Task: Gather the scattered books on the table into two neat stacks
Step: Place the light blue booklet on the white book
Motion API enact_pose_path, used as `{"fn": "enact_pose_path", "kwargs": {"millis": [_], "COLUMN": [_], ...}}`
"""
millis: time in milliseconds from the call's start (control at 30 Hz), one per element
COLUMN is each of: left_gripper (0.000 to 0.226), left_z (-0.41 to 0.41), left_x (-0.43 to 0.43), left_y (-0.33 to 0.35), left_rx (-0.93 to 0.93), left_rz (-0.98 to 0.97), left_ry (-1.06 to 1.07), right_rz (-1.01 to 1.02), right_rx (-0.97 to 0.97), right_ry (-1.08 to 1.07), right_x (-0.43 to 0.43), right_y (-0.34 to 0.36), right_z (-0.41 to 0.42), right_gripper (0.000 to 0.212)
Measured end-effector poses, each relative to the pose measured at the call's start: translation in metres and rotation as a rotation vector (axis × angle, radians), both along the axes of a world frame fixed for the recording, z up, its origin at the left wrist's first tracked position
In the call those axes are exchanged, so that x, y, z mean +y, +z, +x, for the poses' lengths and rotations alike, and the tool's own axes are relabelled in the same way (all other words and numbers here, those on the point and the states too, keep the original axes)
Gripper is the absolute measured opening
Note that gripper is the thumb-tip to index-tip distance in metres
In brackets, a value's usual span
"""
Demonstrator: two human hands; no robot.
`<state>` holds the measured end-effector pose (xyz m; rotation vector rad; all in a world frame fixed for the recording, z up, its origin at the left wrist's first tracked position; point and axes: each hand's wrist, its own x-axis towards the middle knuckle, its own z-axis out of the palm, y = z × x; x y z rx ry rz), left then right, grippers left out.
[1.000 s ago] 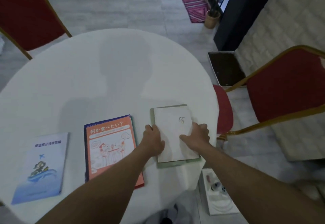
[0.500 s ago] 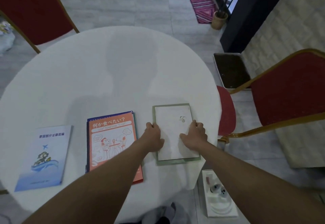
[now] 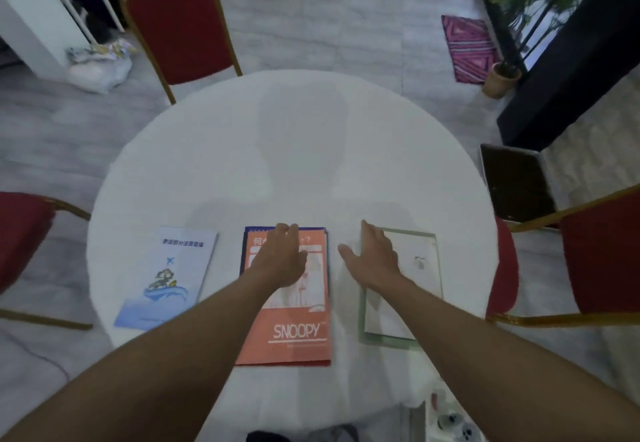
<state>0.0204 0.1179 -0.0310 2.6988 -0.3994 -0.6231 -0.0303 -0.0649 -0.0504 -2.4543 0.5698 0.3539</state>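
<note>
Head view – orange book (image 3: 298, 334) sits mid-table (image 3: 311, 150), left hand (image 3: 280, 258) flat on it, fingers spread. Right of it, right hand (image 3: 374, 258) – open too – on the white book (image 3: 420, 268). Blue book (image 3: 166, 275) left.

A round white table (image 3: 294, 150) stands on a pale grey tiled floor (image 3: 339, 25), ringed by red chairs with gold frames (image 3: 180, 25). A pink patterned mat (image 3: 469, 47) lies near a potted plant (image 3: 502, 74); the dark tray (image 3: 516, 181) possibly holds soil.
</note>
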Motion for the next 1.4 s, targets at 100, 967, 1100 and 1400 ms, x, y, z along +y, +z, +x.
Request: {"fn": "enact_pose_path", "kwargs": {"millis": [100, 967, 1100, 1400], "left_gripper": [0.055, 0.046, 0.057, 0.037], "left_z": [0.008, 0.011, 0.023, 0.036], "left_x": [0.031, 0.235, 0.234, 0.241], "left_y": [0.000, -0.066, -0.063, -0.045], "left_rx": [-0.020, 0.021, 0.063, 0.019], "left_rz": [0.011, 0.199, 0.162, -0.159], "left_ry": [0.065, 0.577, 0.699, 0.819], "right_rz": [0.026, -0.226, -0.250, -0.148], "right_rx": [-0.002, 0.016, 0.007, 0.092], "right_ry": [0.059, 0.660, 0.649, 0.590], "right_x": [0.030, 0.246, 0.251, 0.248], "right_y": [0.000, -0.060, -0.066, -0.058], "right_z": [0.016, 0.072, 0.072, 0.079], "right_gripper": [0.085, 0.047, 0.052, 0.050]}}
